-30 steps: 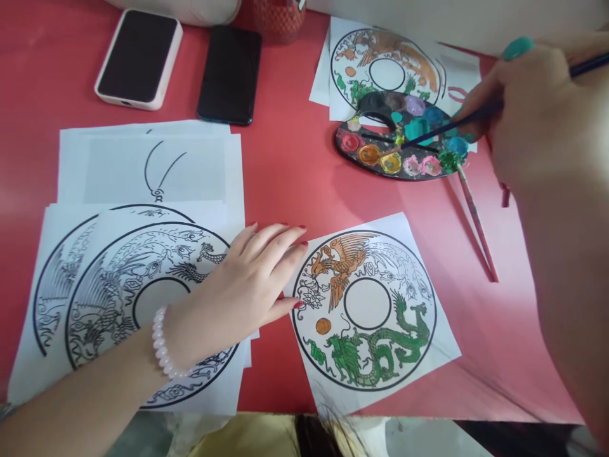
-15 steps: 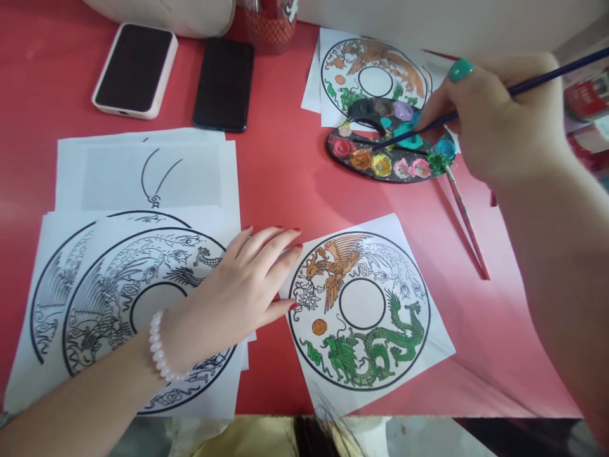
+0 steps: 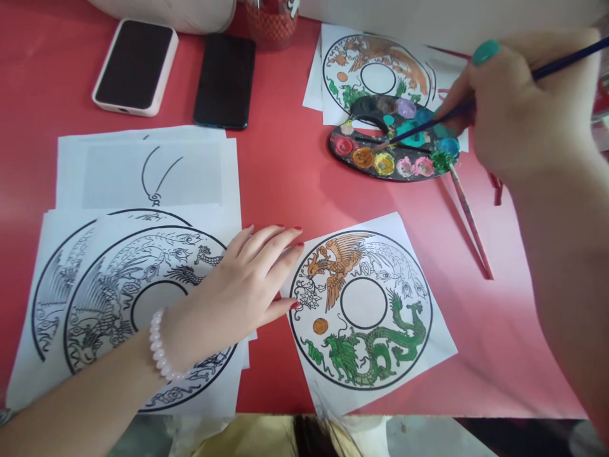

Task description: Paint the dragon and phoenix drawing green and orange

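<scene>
Fingers stretched out, my left hand lies across the line-drawing sheets, its fingertips at the left edge of a partly painted sheet. That sheet carries an orange bird, a green dragon and a small orange disc inside a ring; the bird's tail is unpainted. My right hand grips a dark blue paintbrush, with its tip over the palette, close to the orange well. The black palette holds paints of several colours. A second paintbrush leans with its bristles in the green paint.
Stacked printed sheets cover the left of the red table. Behind them lie a white-edged device and a black phone. A red-patterned container stands at the back. Another painted sheet is partly under the palette.
My right hand has shifted slightly right and up, and the brush tip has moved from the orange well to just beside it. My left hand stays in place.
</scene>
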Tool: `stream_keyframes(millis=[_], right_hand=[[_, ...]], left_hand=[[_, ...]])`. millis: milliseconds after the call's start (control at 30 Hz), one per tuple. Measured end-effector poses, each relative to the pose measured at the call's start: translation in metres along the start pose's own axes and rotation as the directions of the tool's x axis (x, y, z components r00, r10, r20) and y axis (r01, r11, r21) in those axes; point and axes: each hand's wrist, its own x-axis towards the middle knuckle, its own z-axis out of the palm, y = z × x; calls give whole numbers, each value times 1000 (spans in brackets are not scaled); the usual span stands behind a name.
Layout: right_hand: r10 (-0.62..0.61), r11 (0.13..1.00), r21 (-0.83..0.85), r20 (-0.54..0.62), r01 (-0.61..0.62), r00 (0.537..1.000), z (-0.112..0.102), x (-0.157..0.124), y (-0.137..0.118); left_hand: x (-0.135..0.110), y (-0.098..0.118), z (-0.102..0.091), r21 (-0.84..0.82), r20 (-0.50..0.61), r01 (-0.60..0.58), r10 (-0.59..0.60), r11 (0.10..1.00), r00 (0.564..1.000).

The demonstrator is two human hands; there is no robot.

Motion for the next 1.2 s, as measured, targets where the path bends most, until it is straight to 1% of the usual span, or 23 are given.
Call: stream_keyframes(millis=[67,100,133,200,267,300,367,433,500,567,600,633,700,733,800,867,933,1033,1067,1133,1200], right_hand=[[-18,1000,17,103,16,994,-1,-1,-2],[-22,999,34,127,18,992,-1,-1,-2],[-7,999,43,128,1,992,-2,-1,-2],[28,999,31,58,-30,998,-3,-1,-1],[31,999,-17,3,-31,1000,-3,-1,-1],[6,999,-38,12,-6,1000,-3,-1,-1],[-48,998,-27,96,51,994,-2,-2,-2],[-39,999,23,149,36,988,-2,-2,-3],[7,1000,28,91,-9,996,-3,-2,-2],[17,1000,-12,12,-17,1000,-3,-2,-1],[6,1000,-30,1,-6,1000,-3,-2,-1],[-2,1000,-29,14,2,1000,-3,-2,-1],[-8,1000,23,46,6,999,-4,-4,0],[-8,998,62,31,6,999,-4,-5,0],[-18,993,115,-37,22,999,-6,-9,2],[-32,993,107,-83,41,996,-9,-13,4],[-11,997,71,-72,16,997,-11,-16,5],[78,997,20,-37,-78,996,-11,-19,4],[92,996,4,-26,-92,995,-11,-20,4],[74,997,4,-18,-74,997,-11,-22,3],[23,1000,10,-4,-23,1000,-11,-23,3]], left_hand=[[0,0,1,2,-13,-1,1,1000,1000],[0,0,1,0,-17,-1,1,1000,1000],[0,0,1,-3,-17,-1,1,1000,1000],[0,0,0,-14,-12,4,-4,1000,1000],[0,0,0,-15,-4,5,-5,1000,1000],[0,0,0,-11,-5,2,-2,1000,1000],[0,0,0,-4,-8,-4,4,1000,1000],[0,0,-1,-10,-6,-2,2,1000,1000],[0,0,-1,-24,-3,2,-2,1000,1000],[0,0,-1,-25,-6,4,-4,1000,1000],[1,0,-1,-21,-7,2,-2,1000,1000],[1,0,-1,-15,-7,-1,1,1000,1000],[1,0,-1,-6,-4,-3,3,1000,1000],[1,0,-1,-2,0,-3,3,1000,1000],[0,0,0,4,5,3,-3,1000,1000],[0,0,0,5,2,4,-4,1000,1000],[0,0,0,-8,-7,4,-4,1000,1000],[0,0,-1,-30,-14,6,-7,1000,1000],[0,0,-1,-33,-16,7,-7,999,1000],[-1,0,-1,-31,-15,5,-6,1000,1000],[-1,0,-1,-23,-13,-1,1,1000,1000]])
